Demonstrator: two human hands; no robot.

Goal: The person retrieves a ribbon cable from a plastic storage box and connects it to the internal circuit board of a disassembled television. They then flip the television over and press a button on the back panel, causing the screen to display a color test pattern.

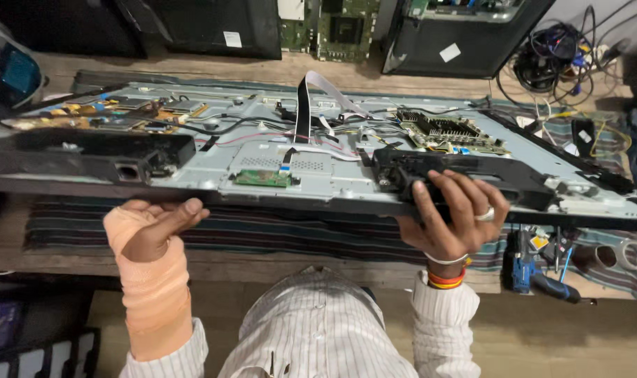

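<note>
A wooden desk (262, 70) carries a striped cloth (262, 234), the opened television panel (262, 150), and a blue drill (532, 273).

A wooden table in a repair room

The wooden table (276, 70) has a striped cloth (262, 234) on it. Dark screens (213, 24) lean at the back, and a pale wall (577, 10), maybe, shows behind tangled cables (553, 59).

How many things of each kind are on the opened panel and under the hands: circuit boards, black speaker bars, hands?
Circuit boards: 3 (left board, right board, small green board)
Black speaker bars: 2 (left bar, right bar)
Hands: 2 (left hand, right hand)
Total: 7
</note>
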